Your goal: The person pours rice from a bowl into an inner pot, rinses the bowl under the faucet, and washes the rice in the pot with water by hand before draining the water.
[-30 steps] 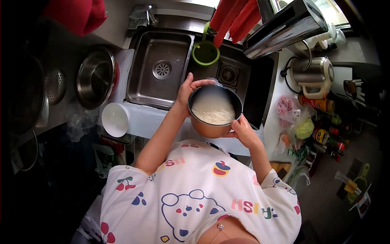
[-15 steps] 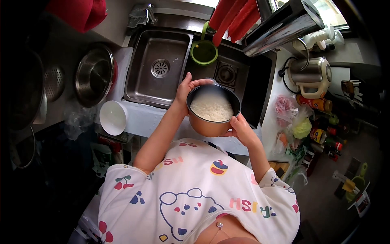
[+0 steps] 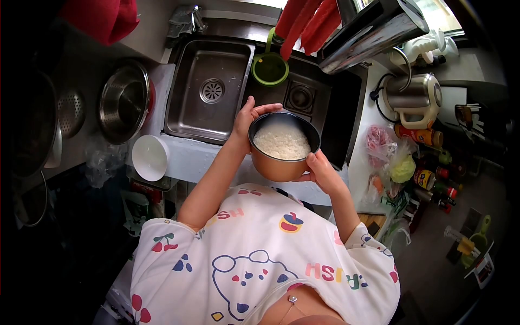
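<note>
Between my two hands is a rice cooker pot (image 3: 279,168), copper-coloured outside and dark inside, tilted a little. White rice (image 3: 284,142) with cloudy water lies in it. My left hand (image 3: 250,122) presses on the pot's left side, thumb raised and fingers reaching along the far rim. With its thumb at the rim, my right hand (image 3: 323,170) grips the right side, and its other fingers go underneath. The pot is above the front edge of the double sink (image 3: 189,103), clear of the basins.
A green strainer or ladle (image 3: 270,70) hangs in the right basin. To the left are a white bowl (image 3: 150,158) and a steel basin (image 3: 125,103). On the right counter stand a kettle (image 3: 414,100), bagged vegetables (image 3: 402,169) and bottles (image 3: 425,180). Red cloths (image 3: 311,24) hang behind.
My hands and the pot stay nearly in place. The surroundings shift slightly left in view, and the pot's contents look a little different on the surface.
</note>
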Demonstrator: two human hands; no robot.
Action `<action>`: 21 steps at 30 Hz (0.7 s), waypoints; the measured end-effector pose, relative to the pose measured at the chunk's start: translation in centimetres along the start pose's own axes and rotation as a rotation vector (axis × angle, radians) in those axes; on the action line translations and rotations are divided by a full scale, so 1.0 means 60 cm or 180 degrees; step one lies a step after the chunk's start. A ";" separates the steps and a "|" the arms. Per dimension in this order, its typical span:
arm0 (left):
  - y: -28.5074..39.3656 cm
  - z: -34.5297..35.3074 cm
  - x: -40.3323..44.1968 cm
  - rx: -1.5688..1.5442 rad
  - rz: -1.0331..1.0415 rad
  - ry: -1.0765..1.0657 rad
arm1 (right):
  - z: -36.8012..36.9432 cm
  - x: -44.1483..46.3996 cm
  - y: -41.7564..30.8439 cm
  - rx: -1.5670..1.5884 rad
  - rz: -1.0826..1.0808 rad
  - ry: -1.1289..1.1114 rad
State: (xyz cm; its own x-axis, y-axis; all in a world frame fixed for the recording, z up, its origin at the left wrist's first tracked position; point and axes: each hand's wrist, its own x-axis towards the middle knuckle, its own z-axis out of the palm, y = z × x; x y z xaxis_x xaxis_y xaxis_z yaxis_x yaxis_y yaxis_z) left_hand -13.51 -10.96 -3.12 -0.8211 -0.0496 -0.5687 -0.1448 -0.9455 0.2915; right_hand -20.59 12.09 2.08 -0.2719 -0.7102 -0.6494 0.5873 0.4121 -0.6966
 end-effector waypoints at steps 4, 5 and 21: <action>-0.003 -0.006 0.005 -0.0026 0.0028 -0.0019 | 0.000 0.000 0.000 0.0033 0.0001 0.0023; -0.003 -0.006 0.006 -0.0008 0.0030 -0.0021 | 0.000 0.000 0.000 0.0035 0.0000 0.0022; 0.000 -0.003 0.001 0.0018 -0.0172 0.0149 | 0.003 0.000 -0.007 -0.0118 0.0087 0.0088</action>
State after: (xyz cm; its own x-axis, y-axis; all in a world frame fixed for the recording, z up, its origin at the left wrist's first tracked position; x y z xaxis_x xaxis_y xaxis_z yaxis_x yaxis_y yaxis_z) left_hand -13.44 -11.02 -3.27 -0.7852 -0.0136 -0.6191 -0.1914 -0.9455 0.2636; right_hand -20.69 11.83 2.44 -0.2774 -0.6826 -0.6761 0.5663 0.4523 -0.6890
